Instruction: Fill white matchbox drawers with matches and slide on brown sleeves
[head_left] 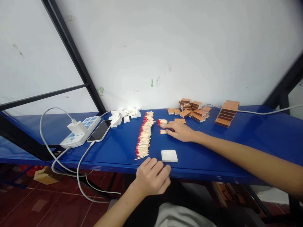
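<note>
My right hand (181,131) reaches over the blue shelf, thumb and index finger apart, fingertips touching red-headed matches. A small group of matches (162,123) lies just beyond the index finger, and a few more matches (163,131) stick out beside the thumb. Left of them runs a long row of matches (144,135), heads to the left. At the shelf's front edge my left hand (153,176) is closed with curled fingers; its inside is hidden. Just past it lies a white matchbox tray (169,155).
White matchbox pieces (125,115) are heaped at the back left. Brown matchboxes (195,110) form a pile at the back, with a matchbox stack (227,113) farther right. A phone (99,130), power strip (81,130) and cables occupy the left. Black frame posts (75,60) stand at both sides.
</note>
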A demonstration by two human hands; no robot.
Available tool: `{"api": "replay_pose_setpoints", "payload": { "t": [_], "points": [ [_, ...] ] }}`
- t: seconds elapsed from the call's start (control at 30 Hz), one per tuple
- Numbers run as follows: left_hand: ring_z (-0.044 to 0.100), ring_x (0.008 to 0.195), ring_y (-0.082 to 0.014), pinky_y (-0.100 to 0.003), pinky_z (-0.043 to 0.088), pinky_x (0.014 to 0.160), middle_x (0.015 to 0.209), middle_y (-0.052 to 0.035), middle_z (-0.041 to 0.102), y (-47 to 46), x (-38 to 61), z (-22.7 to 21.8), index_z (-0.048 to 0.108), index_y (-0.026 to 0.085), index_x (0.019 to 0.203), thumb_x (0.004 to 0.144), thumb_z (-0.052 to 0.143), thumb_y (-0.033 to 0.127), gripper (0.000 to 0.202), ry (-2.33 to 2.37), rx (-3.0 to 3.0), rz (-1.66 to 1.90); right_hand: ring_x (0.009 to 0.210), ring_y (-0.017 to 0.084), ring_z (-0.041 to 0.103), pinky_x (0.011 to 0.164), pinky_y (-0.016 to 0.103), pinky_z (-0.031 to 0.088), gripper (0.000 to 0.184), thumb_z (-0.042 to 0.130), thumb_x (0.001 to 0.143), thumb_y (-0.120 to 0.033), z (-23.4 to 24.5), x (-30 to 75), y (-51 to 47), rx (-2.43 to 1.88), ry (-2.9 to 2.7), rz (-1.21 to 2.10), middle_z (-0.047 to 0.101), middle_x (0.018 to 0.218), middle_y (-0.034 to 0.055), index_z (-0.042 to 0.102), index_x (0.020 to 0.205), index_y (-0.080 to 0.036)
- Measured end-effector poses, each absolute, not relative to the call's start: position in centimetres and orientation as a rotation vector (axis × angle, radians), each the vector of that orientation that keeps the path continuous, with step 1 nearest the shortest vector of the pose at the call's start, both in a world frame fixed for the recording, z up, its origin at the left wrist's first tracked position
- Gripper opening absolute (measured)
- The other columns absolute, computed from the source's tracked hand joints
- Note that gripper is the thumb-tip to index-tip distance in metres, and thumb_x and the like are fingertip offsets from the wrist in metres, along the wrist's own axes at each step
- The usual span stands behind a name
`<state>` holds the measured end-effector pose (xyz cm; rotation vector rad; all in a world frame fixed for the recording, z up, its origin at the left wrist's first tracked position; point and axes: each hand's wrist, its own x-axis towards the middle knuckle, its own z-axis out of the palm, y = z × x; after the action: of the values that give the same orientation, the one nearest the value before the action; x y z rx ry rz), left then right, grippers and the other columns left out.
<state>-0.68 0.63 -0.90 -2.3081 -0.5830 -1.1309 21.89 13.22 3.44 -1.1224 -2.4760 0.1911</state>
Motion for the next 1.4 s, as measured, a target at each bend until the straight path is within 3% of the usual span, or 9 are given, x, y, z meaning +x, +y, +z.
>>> {"api": "replay_pose_setpoints", "payload": {
  "t": [0.4,0.8,1.07,1.4],
  "points": [
    [0.039,0.058,-0.0166,-0.033,0.028,0.054,0.061,-0.0001,0.046,0.66,-0.73,-1.04,0.064,0.017,0.081,0.077,0.053,0.013,0.012,-0.581,-2.309,-1.124,0.101,0.026,0.063,0.087,0.038,0.046,0.041,0.044,0.098,-0.031,3.34,21.95,13.38,-1.125,-2.495,0.188,0.069,0.116,0.0109,0.063,0.134,-0.024],
    [0.039,0.057,-0.0163,-0.033,0.028,0.053,0.06,0.0,0.046,0.64,-0.7,-0.89,0.064,0.017,0.08,0.076,0.052,0.013,0.013,-0.585,-2.298,-1.11,0.116,0.027,0.06,0.097,0.041,0.045,0.041,0.042,0.099,-0.03,3.51,21.82,13.27,-1.133,-2.5,0.212,0.064,0.132,0.0102,0.06,0.135,-0.022],
    [0.038,0.057,-0.0165,-0.033,0.028,0.053,0.06,-0.0001,0.046,0.68,-0.71,-1.1,0.064,0.018,0.08,0.076,0.052,0.013,0.013,-0.587,-2.293,-1.114,0.112,0.026,0.062,0.092,0.038,0.047,0.042,0.044,0.095,-0.024,3.48,21.85,13.21,-1.141,-2.464,0.214,0.067,0.129,0.0091,0.062,0.134,-0.022],
    [0.037,0.057,-0.0165,-0.033,0.026,0.054,0.059,-0.0003,0.046,0.69,-0.71,-0.96,0.064,0.016,0.079,0.077,0.053,0.013,0.011,-0.566,-2.314,-1.138,0.099,0.026,0.065,0.083,0.036,0.047,0.034,0.046,0.094,-0.024,3.68,21.69,13.02,-1.195,-2.438,0.185,0.072,0.114,0.0112,0.069,0.118,-0.016]
  ]
}}
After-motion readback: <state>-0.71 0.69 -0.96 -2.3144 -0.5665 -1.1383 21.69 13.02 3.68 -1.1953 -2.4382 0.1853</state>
